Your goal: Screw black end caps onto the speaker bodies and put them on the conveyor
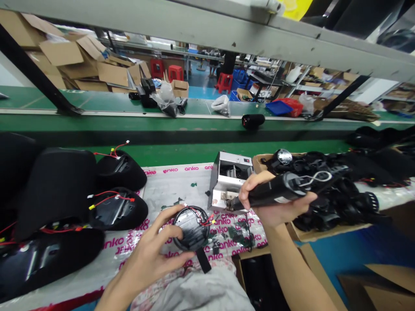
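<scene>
My left hand grips a round black part with red wires and a short black strap, holding it over the printed plastic sheet. My right hand is closed round a black electric screwdriver, its tip pointing left and down toward a small metal box. The screwdriver tip sits just above and to the right of the round part, not touching it.
Black padded shells with red wires lie at the left. A cardboard tray of black parts sits at the right. A green conveyor runs behind, with a black cylinder, bags and cardboard boxes beyond. A metal frame bar crosses overhead.
</scene>
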The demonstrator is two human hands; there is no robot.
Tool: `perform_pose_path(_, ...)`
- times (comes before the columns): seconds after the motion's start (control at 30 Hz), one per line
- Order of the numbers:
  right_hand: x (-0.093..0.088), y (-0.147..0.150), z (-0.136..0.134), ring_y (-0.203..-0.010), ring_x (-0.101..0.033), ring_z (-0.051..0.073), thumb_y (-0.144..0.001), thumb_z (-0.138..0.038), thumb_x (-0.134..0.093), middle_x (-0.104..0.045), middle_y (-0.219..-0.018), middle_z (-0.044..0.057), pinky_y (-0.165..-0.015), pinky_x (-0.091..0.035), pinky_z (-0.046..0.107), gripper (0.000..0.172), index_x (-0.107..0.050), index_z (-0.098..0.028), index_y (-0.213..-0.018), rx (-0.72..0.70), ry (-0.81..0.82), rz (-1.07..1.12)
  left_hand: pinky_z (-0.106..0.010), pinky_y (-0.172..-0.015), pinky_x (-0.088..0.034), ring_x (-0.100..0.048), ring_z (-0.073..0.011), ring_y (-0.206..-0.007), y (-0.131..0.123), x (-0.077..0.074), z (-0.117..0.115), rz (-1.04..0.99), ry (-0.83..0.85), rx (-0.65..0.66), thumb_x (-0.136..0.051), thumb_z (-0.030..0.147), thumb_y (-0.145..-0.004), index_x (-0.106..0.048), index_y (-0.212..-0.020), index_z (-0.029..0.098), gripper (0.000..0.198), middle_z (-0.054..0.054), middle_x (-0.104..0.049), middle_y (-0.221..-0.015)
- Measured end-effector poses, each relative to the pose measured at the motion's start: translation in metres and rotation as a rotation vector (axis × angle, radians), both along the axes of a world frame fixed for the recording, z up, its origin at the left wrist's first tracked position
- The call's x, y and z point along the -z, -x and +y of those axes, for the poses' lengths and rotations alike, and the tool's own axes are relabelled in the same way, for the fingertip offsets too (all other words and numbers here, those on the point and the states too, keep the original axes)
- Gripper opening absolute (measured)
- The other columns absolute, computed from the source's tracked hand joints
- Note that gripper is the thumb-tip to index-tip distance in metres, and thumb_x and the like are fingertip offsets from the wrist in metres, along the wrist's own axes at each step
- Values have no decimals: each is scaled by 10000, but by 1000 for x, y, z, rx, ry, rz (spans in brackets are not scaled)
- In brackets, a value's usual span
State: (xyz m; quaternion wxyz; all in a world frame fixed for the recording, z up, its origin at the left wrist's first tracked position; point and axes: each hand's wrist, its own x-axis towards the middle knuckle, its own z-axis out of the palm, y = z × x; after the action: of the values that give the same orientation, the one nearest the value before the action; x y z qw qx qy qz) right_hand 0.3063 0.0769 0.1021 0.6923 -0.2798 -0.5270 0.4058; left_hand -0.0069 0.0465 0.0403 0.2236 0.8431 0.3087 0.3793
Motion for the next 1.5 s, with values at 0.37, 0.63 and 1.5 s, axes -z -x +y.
perform_pose_path(0.37,-15,-4,4,-395,-651,182,-890,-935,-574,-790,-697,126,-313,-473,251,896,-883,-97,-951,-165,-24,8,-367,-1041,-645,-708,-302,-1371,0,1,1,-18,15,2,-816,250,-984,-628,-1035,237,195,-176,-636,-1520)
perform_pose_path(0.63,-5,-7,3,-387,-634,184,-864,-947,-591,-778,-692,117,-316,-450,260,877,-852,-110,-891,-152,5,5,-344,-1055,-633,-699,-281,-1384,1,1,2,-10,17,14,-803,262,-1004,-625,-1036,240,182,-165,-624,-1529)
perform_pose_path(1.5,-14,22,-18,-485,-683,197,-856,-977,-564,-778,-712,106,-418,-567,291,868,-797,-149,-970,-307,258,-21,-419,-1058,-647,-697,-322,-1381,1,2,1,-43,75,37,-849,266,-974,-628,-1071,240,243,-186,-611,-1542)
